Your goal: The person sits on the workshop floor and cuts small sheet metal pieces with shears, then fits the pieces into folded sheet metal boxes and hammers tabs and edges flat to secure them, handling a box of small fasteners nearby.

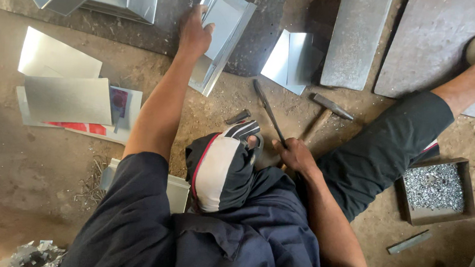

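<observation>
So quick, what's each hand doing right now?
Left hand: closed on the folded metal sheet piece.
Right hand: closed on a thin metal tool.

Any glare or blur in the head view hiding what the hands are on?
Head view: soft daylight, no hard shadows; the folded metal sheet piece under the left hand shines pale but its edges stay readable; the right hand on the thin metal tool is sharp; wide-angle bending shows at the frame edges; the tray of small metal bits sparkles, individual pieces indistinct.
</observation>
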